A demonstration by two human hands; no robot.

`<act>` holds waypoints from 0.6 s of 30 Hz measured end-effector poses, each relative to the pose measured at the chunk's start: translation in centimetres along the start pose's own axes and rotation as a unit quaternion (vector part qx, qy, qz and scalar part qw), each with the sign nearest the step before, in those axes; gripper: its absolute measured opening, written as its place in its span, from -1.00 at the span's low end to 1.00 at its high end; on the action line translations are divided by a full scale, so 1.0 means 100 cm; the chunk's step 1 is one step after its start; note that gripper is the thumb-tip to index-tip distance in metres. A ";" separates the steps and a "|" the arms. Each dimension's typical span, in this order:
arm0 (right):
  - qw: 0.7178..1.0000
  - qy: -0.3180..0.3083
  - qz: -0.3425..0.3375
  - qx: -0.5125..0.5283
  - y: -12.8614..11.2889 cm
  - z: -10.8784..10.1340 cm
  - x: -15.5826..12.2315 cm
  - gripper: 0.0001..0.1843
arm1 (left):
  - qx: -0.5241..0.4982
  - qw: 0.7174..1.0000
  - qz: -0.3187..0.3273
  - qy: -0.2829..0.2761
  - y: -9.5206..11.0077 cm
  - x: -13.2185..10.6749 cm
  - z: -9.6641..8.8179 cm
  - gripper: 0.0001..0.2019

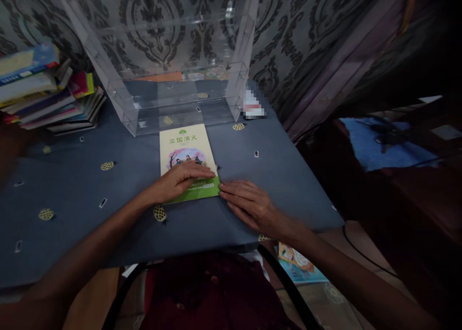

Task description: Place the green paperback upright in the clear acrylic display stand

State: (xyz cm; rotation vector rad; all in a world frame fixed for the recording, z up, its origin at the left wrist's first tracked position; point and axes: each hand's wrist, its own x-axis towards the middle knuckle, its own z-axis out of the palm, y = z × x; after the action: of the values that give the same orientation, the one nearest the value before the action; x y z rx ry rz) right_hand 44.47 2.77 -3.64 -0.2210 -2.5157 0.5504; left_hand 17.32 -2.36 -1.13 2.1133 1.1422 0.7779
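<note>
A closed book (173, 149) with a cream and green cover, Chinese title and a picture of figures under blossom lies flat on the blue tablecloth (281, 190). Across its lower half rests my left hand (182, 179), fingers stretched out and laid flat, hiding part of the picture. My right hand (249, 202) lies on the cloth beside the book's lower right corner, its fingers extended and its fingertips at the edge. Neither hand grips anything. Just beyond the book's top edge stands a clear acrylic shelf (236, 94) with see-through sides.
A leaning pile of books (54, 94) stands at the back left. A patterned wall (151, 21) rises behind the table. To the right, a blue cloth (386, 144) lies on a dark surface. Below the table's front edge is a colourful book (301, 267) on the floor.
</note>
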 end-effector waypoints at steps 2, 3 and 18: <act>1.000 -0.002 0.001 -0.003 0.000 0.000 0.000 -0.63 | -0.013 1.000 -0.004 0.006 0.000 0.000 -0.002 -0.57; 1.000 -0.004 0.002 -0.005 0.000 0.000 -0.001 -0.63 | -0.017 1.000 -0.007 0.008 -0.001 0.001 -0.002 -0.58; 1.000 0.001 -0.009 -0.016 -0.002 -0.002 0.001 -0.68 | -0.001 1.000 -0.005 0.014 0.003 0.000 0.003 -0.62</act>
State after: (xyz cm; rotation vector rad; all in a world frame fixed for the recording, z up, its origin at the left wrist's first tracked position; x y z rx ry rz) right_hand 44.50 2.68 -3.40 -0.2110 -2.5242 0.5018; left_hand 17.68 -2.53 -1.09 2.0990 1.1654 0.8062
